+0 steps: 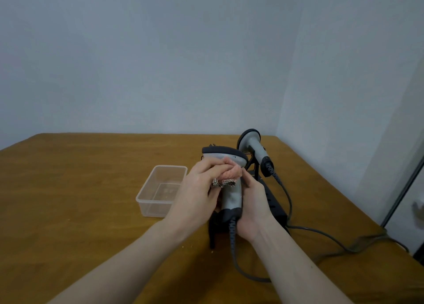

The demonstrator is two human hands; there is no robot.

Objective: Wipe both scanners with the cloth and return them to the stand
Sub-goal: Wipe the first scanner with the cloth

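Observation:
My right hand [251, 208] grips the handle of a grey scanner [231, 197], holding it upright above the table in front of the black stand [275, 208]. My left hand [198, 188] holds a bunched pink cloth [230, 174] with a checked edge and presses it against the scanner's neck, just under its dark-rimmed head. A second grey scanner [255, 148] rests in the stand at the back, its head pointing away. Coiled grey cables hang from both scanners.
An empty clear plastic container [146, 197] sits on the brown table [80, 188] to the left of my hands. The scanner cables [321, 232] trail across the table to the right edge. A wall corner stands close behind the stand.

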